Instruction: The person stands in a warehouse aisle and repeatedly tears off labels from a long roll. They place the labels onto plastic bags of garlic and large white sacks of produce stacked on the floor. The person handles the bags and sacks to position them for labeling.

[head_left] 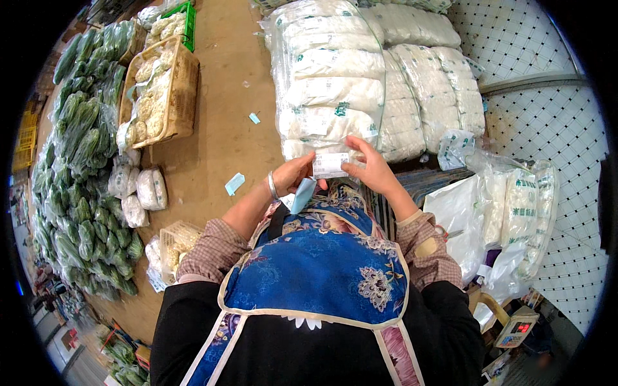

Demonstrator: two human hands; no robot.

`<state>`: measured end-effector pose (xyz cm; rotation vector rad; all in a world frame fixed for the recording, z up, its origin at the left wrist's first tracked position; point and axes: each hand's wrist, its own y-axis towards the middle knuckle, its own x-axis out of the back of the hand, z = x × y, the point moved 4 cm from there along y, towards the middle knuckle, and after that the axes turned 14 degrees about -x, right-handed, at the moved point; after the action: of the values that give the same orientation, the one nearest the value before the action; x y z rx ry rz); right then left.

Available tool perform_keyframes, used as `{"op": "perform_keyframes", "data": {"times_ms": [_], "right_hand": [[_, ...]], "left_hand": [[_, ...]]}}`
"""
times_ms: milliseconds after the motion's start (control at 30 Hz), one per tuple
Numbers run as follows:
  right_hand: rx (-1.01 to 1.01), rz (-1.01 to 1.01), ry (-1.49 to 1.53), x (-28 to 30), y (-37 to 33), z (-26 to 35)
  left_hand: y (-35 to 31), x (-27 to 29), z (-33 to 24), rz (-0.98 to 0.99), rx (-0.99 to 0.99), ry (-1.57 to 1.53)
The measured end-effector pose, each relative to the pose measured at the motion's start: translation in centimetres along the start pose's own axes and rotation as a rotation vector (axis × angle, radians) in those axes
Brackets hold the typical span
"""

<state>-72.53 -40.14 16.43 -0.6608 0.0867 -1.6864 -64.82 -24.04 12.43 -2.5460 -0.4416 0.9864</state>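
Just in front of the apron's lower end, a white printed label (329,165) is pinched in the left hand (294,175), with the thumb along its left edge. A pale blue paper strip (302,195) hangs below those fingers. On the label's other side, the right hand (374,170) sets its thumb at the right edge, its forefinger spread away; whether its remaining fingers grip from beneath, I cannot tell. A silver bangle (273,185) rings the left wrist, and checked sleeves (211,249) cover both forearms above a blue floral apron (315,273). Beyond the hands stands a stack of white plastic-wrapped packs (335,90). Right of the right forearm, scissors (454,233) lie on a white plastic sheet (450,206), near more bagged packs (520,199); a scale with a red display (517,327) stands nearer the body. To the left, blue paper scraps (234,184) lie on the brown floor (222,83). Farther left come small white bundles (151,189), a yellow plastic crate (188,96) of bagged pale vegetables (153,96), a green crate (189,26) behind it and a long heap of bagged green vegetables (80,199).
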Motion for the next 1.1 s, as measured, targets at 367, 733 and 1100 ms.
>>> {"op": "perform_keyframes", "data": {"times_ms": [367, 733, 1100], "right_hand": [[-0.165, -0.149, -0.268, -2.0, -1.1, -5.2], [-0.244, -0.209, 0.066, 1.1, 1.7, -5.7], [-0.087, -0.056, -0.145, -3.7, 10.3, -2.7]], "left_hand": [[2.7, 2.0, 2.7, 0.113, 0.208, 1.409], [6.3, 6.1, -0.8, -0.262, 0.204, 1.755], [3.4, 2.3, -2.1, -0.078, 0.255, 1.666]]}}
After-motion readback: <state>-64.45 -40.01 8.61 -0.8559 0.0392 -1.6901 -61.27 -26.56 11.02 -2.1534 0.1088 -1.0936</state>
